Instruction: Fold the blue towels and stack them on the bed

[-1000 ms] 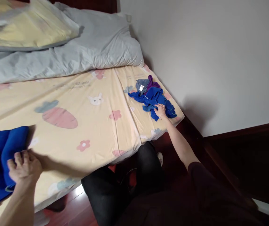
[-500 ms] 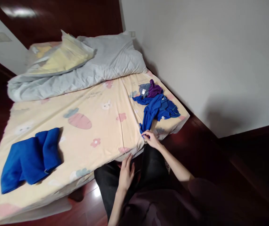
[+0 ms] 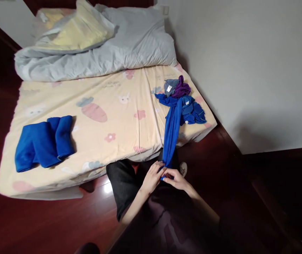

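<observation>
A long blue cloth (image 3: 172, 135), perhaps a garment, stretches from the pile on the bed's right side down to my lap. Its near end is gripped by my right hand (image 3: 176, 179), fingers curled round it. My left hand (image 3: 153, 175) meets the right one there, its fingers closed over the cloth's edge. Behind lie crumpled blue garments (image 3: 195, 112), a purple cloth (image 3: 182, 87) and a grey-blue cloth (image 3: 170, 85) with a white tag. At the left of the bed rests a folded blue garment (image 3: 43, 143), away from both hands.
The bed (image 3: 124, 123) has a cream sheet with carrots and rabbits. A grey quilt (image 3: 140, 46) and a yellow pillow (image 3: 84, 30) lie at its far end. A white wall (image 3: 246, 70) borders the right. Dark red floor (image 3: 61, 218) surrounds the bed; one shoe (image 3: 183, 168) shows below.
My right hand has drawn the blue cloth off the pile toward my body, stretching it out. My left hand has moved right and closed on its end. The view has tilted downward.
</observation>
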A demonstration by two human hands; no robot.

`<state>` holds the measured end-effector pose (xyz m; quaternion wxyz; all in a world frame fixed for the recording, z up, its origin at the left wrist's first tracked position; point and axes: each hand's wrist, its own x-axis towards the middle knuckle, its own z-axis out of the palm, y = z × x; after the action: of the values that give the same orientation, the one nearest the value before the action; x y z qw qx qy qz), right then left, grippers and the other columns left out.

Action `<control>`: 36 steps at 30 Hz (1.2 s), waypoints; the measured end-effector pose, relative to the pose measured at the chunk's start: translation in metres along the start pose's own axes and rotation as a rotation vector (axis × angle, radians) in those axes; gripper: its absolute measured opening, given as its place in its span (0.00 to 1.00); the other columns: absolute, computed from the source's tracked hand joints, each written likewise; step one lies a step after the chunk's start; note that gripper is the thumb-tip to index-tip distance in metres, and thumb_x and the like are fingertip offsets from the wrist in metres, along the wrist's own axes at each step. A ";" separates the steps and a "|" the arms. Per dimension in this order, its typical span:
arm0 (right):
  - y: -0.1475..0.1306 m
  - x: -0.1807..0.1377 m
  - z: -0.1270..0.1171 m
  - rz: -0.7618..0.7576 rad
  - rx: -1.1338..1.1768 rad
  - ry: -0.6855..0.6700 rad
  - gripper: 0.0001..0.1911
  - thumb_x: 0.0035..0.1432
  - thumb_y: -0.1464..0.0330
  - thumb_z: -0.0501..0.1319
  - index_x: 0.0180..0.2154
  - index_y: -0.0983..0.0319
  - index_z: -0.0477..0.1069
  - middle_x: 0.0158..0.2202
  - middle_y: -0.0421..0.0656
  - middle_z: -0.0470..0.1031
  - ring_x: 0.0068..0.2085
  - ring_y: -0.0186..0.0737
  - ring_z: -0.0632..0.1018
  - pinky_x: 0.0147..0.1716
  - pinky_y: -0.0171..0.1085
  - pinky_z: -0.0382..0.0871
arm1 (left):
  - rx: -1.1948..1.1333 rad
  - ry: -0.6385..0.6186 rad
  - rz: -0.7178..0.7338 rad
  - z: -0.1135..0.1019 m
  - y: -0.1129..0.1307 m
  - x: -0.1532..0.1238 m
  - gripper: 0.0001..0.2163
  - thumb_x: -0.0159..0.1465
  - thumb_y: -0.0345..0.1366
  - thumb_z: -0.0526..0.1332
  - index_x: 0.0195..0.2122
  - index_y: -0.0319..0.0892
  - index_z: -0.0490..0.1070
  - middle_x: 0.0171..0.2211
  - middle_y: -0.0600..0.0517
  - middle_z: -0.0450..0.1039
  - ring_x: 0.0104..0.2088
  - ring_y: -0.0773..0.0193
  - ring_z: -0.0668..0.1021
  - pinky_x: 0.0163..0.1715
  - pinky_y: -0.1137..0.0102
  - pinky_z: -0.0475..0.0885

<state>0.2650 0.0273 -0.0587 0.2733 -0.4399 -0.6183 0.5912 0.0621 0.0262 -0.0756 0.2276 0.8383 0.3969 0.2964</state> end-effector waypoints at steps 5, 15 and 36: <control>-0.016 0.015 0.004 -0.004 0.142 -0.133 0.14 0.58 0.56 0.70 0.41 0.58 0.79 0.35 0.42 0.79 0.35 0.41 0.77 0.38 0.40 0.73 | -0.174 0.072 -0.096 -0.015 0.007 -0.013 0.16 0.69 0.28 0.54 0.55 0.44 0.74 0.50 0.42 0.78 0.57 0.52 0.79 0.59 0.54 0.76; 0.050 0.049 0.026 0.292 0.499 0.538 0.31 0.60 0.48 0.64 0.59 0.54 0.67 0.51 0.47 0.80 0.49 0.48 0.81 0.44 0.47 0.79 | -0.514 0.371 -0.280 -0.057 0.045 -0.055 0.10 0.71 0.36 0.57 0.31 0.45 0.60 0.35 0.46 0.82 0.34 0.62 0.83 0.35 0.69 0.77; 0.018 0.041 0.016 -0.161 -0.468 0.574 0.08 0.53 0.73 0.62 0.28 0.54 0.66 0.30 0.43 0.69 0.39 0.49 0.71 0.43 0.46 0.72 | 0.032 0.869 -0.479 -0.129 0.024 -0.085 0.10 0.62 0.36 0.64 0.33 0.46 0.60 0.35 0.47 0.82 0.38 0.57 0.85 0.38 0.64 0.79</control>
<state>0.2365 0.0538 -0.0861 0.3731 -0.5883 -0.6673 0.2633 -0.0558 -0.0372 0.0057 0.0902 0.5260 0.6410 0.5517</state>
